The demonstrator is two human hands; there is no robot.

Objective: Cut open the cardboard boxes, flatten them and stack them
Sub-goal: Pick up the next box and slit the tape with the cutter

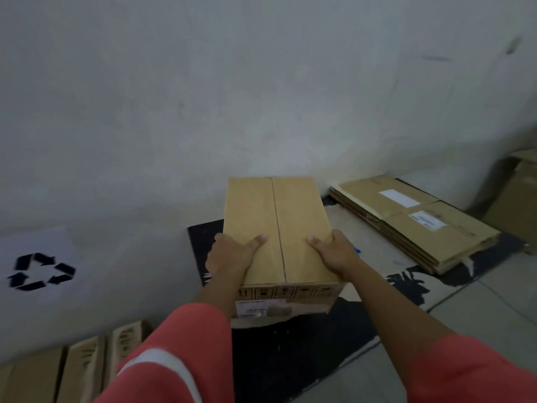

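Observation:
A closed brown cardboard box (276, 216) with a taped centre seam is held above a black mat (290, 344), its far end towards the grey wall. My left hand (232, 254) grips its near left edge, thumb on top. My right hand (334, 254) grips the near right edge the same way. A white label and handling symbols show on the box's near face. To the right lies a stack of flattened boxes (412, 222) with white labels. A small blue object (356, 251) peeks out behind my right hand; what it is I cannot tell.
Several upright boxes (72, 370) stand at the bottom left along the wall. A white sheet with a recycling symbol (40, 271) hangs on the wall at left. Another box (520, 199) stands at the far right. A flat cardboard sheet (363, 228) lies under the stack.

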